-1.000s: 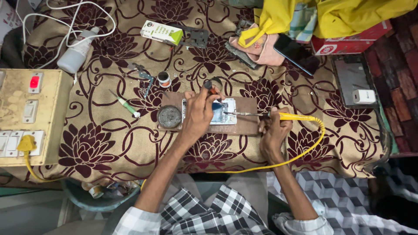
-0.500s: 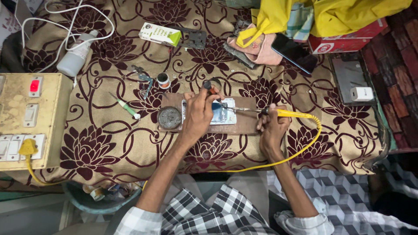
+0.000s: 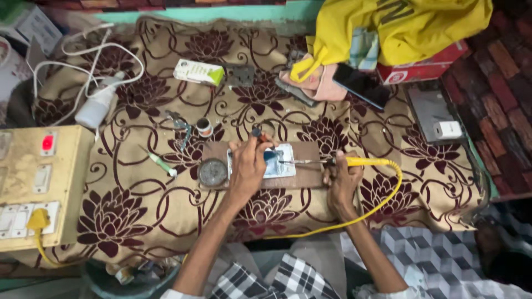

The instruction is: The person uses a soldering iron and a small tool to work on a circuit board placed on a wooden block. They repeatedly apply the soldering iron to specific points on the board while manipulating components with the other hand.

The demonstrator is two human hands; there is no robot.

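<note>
On a small brown board [image 3: 307, 176] lies an opened phone [image 3: 281, 163] with a pale back. My left hand [image 3: 247, 166] rests over it, pinching a thin dark-tipped tool that sticks up past my fingers. My right hand [image 3: 341, 180] grips a soldering iron [image 3: 354, 161] by its yellow handle. The iron's metal tip points left onto the phone. A yellow cord [image 3: 382, 199] loops from the handle down toward my lap. A round dark tin [image 3: 213, 171] sits at the board's left end.
A floral brown cloth [image 3: 127, 221] covers the table. A switch box [image 3: 39, 185] with sockets stands at left. A small screwdriver [image 3: 160, 163], tweezers [image 3: 180, 124], a white box [image 3: 198, 72], a black phone [image 3: 361, 86], a yellow bag [image 3: 410, 25] and a white charger [image 3: 446, 130] lie around.
Both hands keep their grip over the phone; the iron's tip stays on it. The view has shifted only slightly.
</note>
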